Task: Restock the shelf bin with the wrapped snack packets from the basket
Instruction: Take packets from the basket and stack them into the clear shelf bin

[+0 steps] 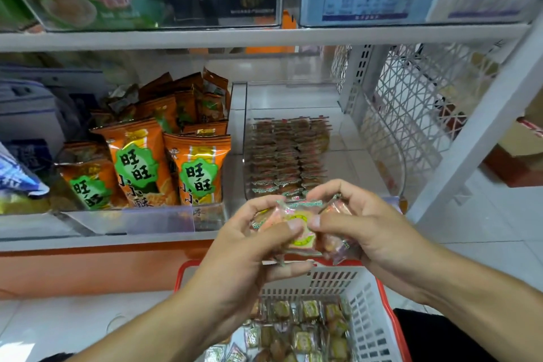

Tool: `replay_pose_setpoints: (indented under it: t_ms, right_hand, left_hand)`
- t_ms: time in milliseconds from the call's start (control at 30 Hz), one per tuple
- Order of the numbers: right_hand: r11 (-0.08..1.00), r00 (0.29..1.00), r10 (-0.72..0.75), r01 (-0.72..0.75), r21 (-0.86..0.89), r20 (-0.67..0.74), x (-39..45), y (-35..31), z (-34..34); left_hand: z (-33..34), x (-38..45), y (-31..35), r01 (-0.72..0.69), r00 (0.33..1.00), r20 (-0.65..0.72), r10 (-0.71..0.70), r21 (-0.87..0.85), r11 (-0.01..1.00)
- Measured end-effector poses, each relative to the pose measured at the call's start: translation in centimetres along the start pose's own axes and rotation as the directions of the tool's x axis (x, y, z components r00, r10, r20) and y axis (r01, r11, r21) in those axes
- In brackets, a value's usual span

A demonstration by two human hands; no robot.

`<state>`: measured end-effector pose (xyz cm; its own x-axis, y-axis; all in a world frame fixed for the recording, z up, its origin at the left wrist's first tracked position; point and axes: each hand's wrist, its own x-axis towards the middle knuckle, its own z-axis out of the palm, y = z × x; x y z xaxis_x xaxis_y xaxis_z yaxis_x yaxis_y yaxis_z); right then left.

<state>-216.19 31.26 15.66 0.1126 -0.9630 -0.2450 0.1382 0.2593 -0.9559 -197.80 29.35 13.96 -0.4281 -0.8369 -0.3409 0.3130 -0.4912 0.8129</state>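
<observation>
At six o'clock, nearest the camera, a white basket (368, 320) with a red rim holds loose wrapped packets (302, 329). Just above it, the left hand (249, 247) and right hand (364, 226) meet, each pinching between thumb and curled fingers a small bunch of snack packets (299, 229). Beyond them at twelve o'clock, the clear shelf bin (293, 103) holds rows of stacked packets. Orange snack bags (164, 161) stand at ten o'clock.
</observation>
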Motion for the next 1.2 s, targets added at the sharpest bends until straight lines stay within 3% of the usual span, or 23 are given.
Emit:
replay_pose_setpoints:
  t_ms: [67, 167, 233, 333, 400, 533, 633, 700, 867, 1000, 1100, 1200]
  right_hand:
    - [0.999, 0.999, 0.042, -0.042, -0.004, 0.026, -0.1, -0.1, -0.3]
    - [0.972, 0.986, 0.115, -0.137, 0.192, 0.122, -0.2, -0.5, -0.8]
    - [0.961, 0.986, 0.094, -0.126, 0.246, 0.137, -0.3, -0.5, -0.7]
    - [0.999, 0.999, 0.035, -0.035, -0.014, 0.033, -0.6, 0.0, -0.2]
    - [0.978, 0.998, -0.033, 0.044, -0.202, 0.061, -1.0, 0.2, 0.2]
    - [0.939, 0.990, -0.120, 0.138, -0.314, 0.075, -1.6, 0.7, 0.7]
    - [0.782, 0.980, -0.197, 0.164, -0.601, 0.011, -1.7, 0.7, 0.6]
    - [0.710, 0.970, -0.241, 0.165, -0.684, -0.016, -1.7, 0.4, 0.5]
    - [0.769, 0.976, -0.209, 0.127, -0.626, -0.059, -1.5, 0.2, 0.3]
    - [0.954, 0.999, -0.014, 0.000, -0.300, -0.043, -1.7, -0.7, 0.0]
    - [0.994, 0.998, 0.068, -0.069, -0.087, -0.013, -1.6, -1.4, -0.6]
    - [0.997, 0.999, 0.042, -0.044, -0.058, -0.034, -1.4, -2.0, -1.1]
  left_hand:
    - [0.1, 0.1, 0.0, -0.014, 0.998, -0.053, 0.013, -0.011, 1.000]
    - [0.2, 0.3, -0.2, -0.048, 0.984, -0.172, 0.049, 0.010, 0.999]
    - [0.2, 0.4, -0.7, -0.063, 0.969, -0.236, 0.068, 0.029, 0.998]
    - [0.3, 0.4, -1.2, -0.080, 0.958, -0.273, 0.082, 0.022, 0.997]
    - [0.6, 0.5, -1.2, -0.085, 0.965, -0.247, 0.088, 0.021, 0.996]
    - [1.2, 0.1, -1.3, -0.063, 0.990, -0.128, 0.065, 0.021, 0.998]
    - [1.1, -0.1, -1.5, -0.042, 0.996, -0.075, 0.044, 0.036, 0.998]
    - [0.8, 0.0, -1.5, -0.017, 0.999, -0.036, 0.017, -0.006, 1.000]
    - [0.6, 0.2, -1.3, 0.049, 0.998, 0.030, -0.046, -0.094, 0.994]
    - [0.5, 0.3, -1.1, 0.064, 0.998, 0.026, -0.061, -0.135, 0.989]
    - [0.4, 0.4, -0.8, 0.058, 0.998, 0.002, -0.059, -0.139, 0.989]
    - [0.2, 0.5, -0.7, 0.062, 0.998, -0.006, -0.064, -0.152, 0.986]
